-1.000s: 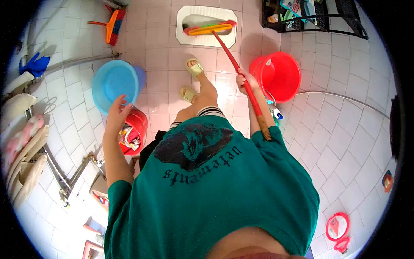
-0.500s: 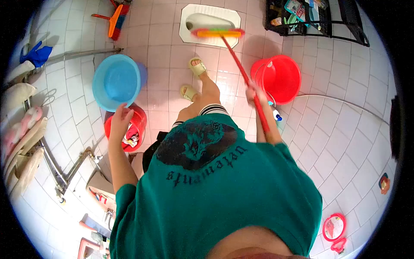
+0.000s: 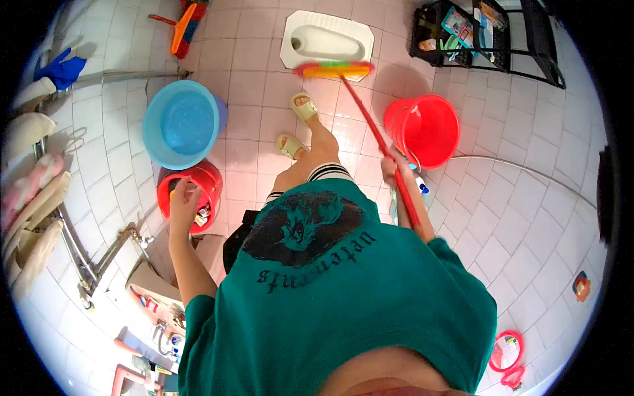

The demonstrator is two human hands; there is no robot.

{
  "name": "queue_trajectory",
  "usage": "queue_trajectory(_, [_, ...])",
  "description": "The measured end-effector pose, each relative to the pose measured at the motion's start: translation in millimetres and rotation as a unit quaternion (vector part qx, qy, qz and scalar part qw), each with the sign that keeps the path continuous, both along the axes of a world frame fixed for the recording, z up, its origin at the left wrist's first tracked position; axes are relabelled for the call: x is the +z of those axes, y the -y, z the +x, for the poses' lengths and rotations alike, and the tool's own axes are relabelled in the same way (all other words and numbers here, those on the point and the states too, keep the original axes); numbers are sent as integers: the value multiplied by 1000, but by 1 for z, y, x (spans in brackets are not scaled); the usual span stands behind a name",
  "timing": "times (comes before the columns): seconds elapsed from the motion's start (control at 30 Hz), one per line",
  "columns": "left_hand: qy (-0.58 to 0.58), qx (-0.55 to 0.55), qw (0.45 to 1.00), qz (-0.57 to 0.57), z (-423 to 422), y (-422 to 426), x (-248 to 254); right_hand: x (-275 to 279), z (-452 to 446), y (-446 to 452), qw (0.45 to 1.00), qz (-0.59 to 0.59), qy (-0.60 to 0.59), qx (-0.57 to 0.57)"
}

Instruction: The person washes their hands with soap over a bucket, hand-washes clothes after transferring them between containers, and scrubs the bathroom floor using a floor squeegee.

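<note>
My right hand is wrapped round the red handle of a broom. The broom's orange and yellow head with multicoloured bristles lies across the near edge of the white squat toilet. Nothing is held in my left hand; its fingers are apart, over a red bucket with items inside. Just beyond that bucket stands a blue tub.
A larger red bucket stands right of the broom handle, with a hose along the wall. Black shelving is at the upper right. Another broom leans at the upper left. A sink is lower left.
The broom head has moved from over the toilet basin toward my body, to the toilet's near edge. My right hand has come closer with the handle. My left hand has lowered over the smaller red bucket.
</note>
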State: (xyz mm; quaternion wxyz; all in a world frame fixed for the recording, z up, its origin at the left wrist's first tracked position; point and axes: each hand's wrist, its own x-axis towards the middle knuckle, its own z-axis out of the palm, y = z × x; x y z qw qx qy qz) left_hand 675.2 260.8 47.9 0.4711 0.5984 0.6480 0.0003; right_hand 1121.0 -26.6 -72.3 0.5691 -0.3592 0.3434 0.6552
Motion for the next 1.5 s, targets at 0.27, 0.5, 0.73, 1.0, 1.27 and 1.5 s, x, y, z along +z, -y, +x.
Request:
queue_trajectory(0.27, [99,-10,995,20,2,-16,13,26,6,-35,989,120,62,58])
queue_trajectory(0.5, [3,14,999,42,-25,26,14,33,-29,-18,995,-60,-59,53])
queue_trajectory(0.73, [71,-2,996,61,-14,3,4,-25,27,-132,997,2,-75,-15])
queue_trajectory(1.0, [63,66,993,68,-33,18,18,68,0,6,976,-102,-190,-12])
queue_trajectory(1.27, [107,43,992,46,-1,6,-1,25,42,-112,996,-36,10,81])
queue_trajectory(1.5, [71,67,987,129,-27,-4,5,44,76,-171,993,62,-87,49])
